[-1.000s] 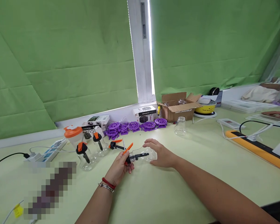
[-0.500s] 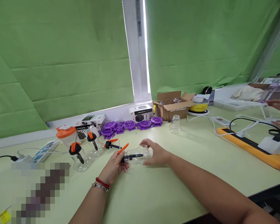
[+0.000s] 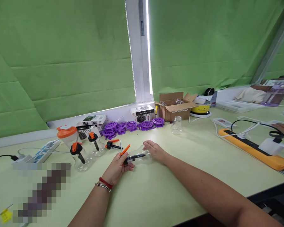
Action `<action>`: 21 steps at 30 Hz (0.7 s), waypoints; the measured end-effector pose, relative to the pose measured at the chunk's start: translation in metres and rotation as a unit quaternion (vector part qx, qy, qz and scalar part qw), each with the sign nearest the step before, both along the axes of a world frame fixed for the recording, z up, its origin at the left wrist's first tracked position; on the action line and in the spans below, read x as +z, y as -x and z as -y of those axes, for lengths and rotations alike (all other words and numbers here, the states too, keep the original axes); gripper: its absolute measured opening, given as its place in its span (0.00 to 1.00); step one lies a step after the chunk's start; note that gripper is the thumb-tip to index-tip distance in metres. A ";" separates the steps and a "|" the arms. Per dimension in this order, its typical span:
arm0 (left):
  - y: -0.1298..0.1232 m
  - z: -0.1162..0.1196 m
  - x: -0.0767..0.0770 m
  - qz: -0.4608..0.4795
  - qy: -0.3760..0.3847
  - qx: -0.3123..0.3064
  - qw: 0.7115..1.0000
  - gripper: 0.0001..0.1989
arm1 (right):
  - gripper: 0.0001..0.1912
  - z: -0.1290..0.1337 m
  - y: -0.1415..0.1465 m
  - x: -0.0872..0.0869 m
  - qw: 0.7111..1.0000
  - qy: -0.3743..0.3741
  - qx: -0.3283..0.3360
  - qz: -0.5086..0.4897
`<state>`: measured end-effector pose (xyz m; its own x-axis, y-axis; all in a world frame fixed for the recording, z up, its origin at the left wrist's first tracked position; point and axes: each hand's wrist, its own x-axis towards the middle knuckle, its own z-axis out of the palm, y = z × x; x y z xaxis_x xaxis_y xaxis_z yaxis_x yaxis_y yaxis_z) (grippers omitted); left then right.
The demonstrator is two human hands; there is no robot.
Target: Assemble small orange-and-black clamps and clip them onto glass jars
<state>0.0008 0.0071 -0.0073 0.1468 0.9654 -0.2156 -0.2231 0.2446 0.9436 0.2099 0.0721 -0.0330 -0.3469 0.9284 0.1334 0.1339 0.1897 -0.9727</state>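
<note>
Black lid (image 3: 126, 161) grasped in left hand (image 3: 115, 169); wide end of clear bottle (image 3: 139, 160) grasped in right hand (image 3: 157, 153). Bottle on its side by the worktop's (image 3: 142, 198) loose black top (image 3: 109, 145). Best to hold both parts straight, move gently, and not squeeze too hard.

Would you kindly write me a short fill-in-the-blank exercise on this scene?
The bottle has its lidded end in the ____ hand.
The curtains are ____.
The wheel-like parts are ____.
The open box is made of ____.

Missing words: left; green; purple; cardboard.
</note>
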 end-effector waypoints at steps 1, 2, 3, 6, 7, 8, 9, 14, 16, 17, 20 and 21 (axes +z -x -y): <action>0.000 -0.001 -0.001 0.001 -0.004 0.004 1.000 0.14 | 0.30 0.001 0.000 0.001 1.000 0.006 -0.001 -0.005; 0.000 -0.001 -0.002 0.004 -0.008 0.007 1.000 0.14 | 0.30 0.002 0.000 0.002 1.000 0.014 0.003 -0.013; 0.000 -0.002 -0.003 0.005 -0.011 0.011 1.000 0.14 | 0.30 0.003 -0.002 0.004 0.999 0.026 0.012 -0.026; 0.002 -0.004 -0.006 0.006 -0.004 0.016 1.000 0.14 | 0.28 0.005 -0.011 0.008 0.992 0.072 0.074 -0.077; 0.003 -0.005 -0.007 0.007 -0.003 0.015 1.000 0.14 | 0.29 0.004 -0.015 0.008 0.986 0.084 0.107 -0.092; 0.003 -0.005 -0.007 0.008 -0.003 0.014 1.000 0.14 | 0.32 0.003 -0.019 0.008 0.981 0.091 0.139 -0.105; 0.004 -0.005 -0.008 0.010 -0.006 0.014 1.000 0.14 | 0.35 0.002 -0.022 0.008 0.975 0.093 0.165 -0.116; 0.005 -0.003 -0.005 0.010 0.006 0.022 1.000 0.12 | 0.36 -0.002 -0.025 0.002 0.971 0.083 0.180 -0.137; 0.005 -0.003 -0.002 0.007 0.011 0.024 1.000 0.11 | 0.34 -0.002 -0.022 0.002 0.977 0.063 0.169 -0.112; 0.005 -0.002 -0.002 0.005 0.011 0.026 1.000 0.11 | 0.32 -0.002 -0.020 0.002 0.982 0.050 0.160 -0.092; 0.005 -0.001 0.000 0.000 0.007 0.030 1.000 0.11 | 0.28 -0.002 -0.016 0.004 0.992 0.000 0.121 -0.022; 0.005 -0.001 0.000 0.000 0.006 0.031 1.000 0.12 | 0.29 -0.002 -0.014 0.004 0.994 -0.015 0.108 -0.003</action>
<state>-0.0041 0.0083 -0.0078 0.0868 0.9698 -0.2281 -0.2374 0.2425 0.9406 0.2244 0.0745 -0.0287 -0.5377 0.8273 0.1624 0.0815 0.2427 -0.9667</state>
